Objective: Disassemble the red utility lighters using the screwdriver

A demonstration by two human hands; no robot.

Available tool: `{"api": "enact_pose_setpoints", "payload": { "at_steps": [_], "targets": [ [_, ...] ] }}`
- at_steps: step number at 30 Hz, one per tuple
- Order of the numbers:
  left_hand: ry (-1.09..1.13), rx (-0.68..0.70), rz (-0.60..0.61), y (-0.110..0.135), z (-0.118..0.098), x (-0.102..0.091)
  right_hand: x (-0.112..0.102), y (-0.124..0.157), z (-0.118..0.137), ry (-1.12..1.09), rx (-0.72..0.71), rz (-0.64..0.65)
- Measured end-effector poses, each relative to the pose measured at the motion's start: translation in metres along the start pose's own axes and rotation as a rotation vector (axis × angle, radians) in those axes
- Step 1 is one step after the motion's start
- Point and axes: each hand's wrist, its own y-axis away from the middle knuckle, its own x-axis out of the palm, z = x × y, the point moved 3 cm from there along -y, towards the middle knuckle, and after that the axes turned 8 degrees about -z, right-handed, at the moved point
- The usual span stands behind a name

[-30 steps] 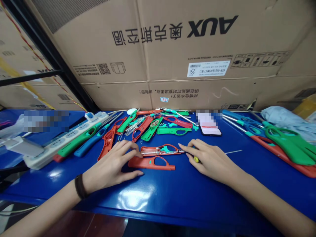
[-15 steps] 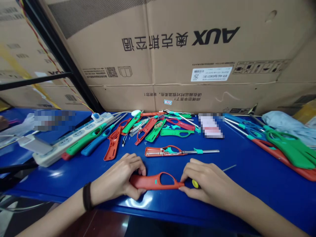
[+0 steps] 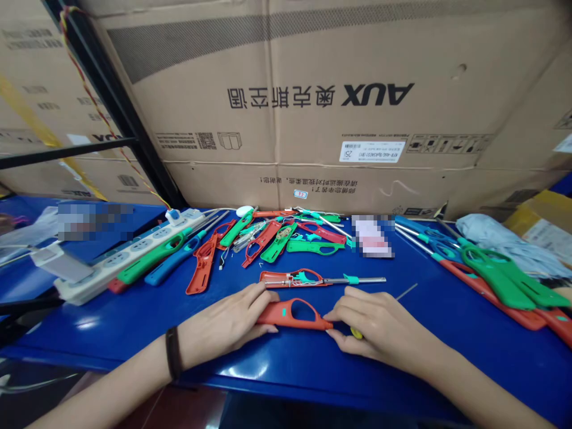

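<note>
You have both hands on one red cover (image 3: 273,314), in front of you near the table's front edge. Your left hand (image 3: 241,313) is closed around its wide end; your right hand (image 3: 375,325) pinches its narrow tip. The right also keeps a tool tucked in the palm, its yellow handle (image 3: 356,333) under the fingers and a thin shaft (image 3: 406,291) beyond; it looks like a screwdriver. Whether the cover touches the table cannot be told.

Status: the cover lies apart from the matching open red half (image 3: 277,277), just behind it. That half has its inner parts and metal tube (image 3: 370,279) seated in it. Your two pieces are not joined. Farther back, several red and green shells lie opened among loose parts. The green lighter (image 3: 149,257) and blue lighter (image 3: 176,260) on your left appear whole, as do the green lighters (image 3: 496,275) stacked on your right.

Surface and room: the blue table (image 3: 313,363) is glossy and reflects light. A white power strip (image 3: 116,259) runs along the left, a phone (image 3: 374,241) lies toward the back, and a large cardboard box (image 3: 304,119) stands behind, its print upside down.
</note>
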Motion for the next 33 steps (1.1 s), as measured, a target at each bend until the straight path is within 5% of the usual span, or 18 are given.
{"api": "enact_pose_setpoints", "payload": {
  "at_steps": [7, 13, 33],
  "targets": [
    [0.16, -0.03, -0.11, -0.031, 0.013, -0.019, -0.013, -0.02, -0.025, 0.042, 0.047, -0.049],
    [0.204, -0.08, -0.263, -0.048, 0.024, -0.014, -0.012, -0.032, -0.043, 0.117, 0.048, -0.054],
    [0.184, -0.126, -0.151, -0.045, 0.04, 0.002, 0.004, -0.029, -0.057, 0.05, 0.154, 0.043]
  ]
}}
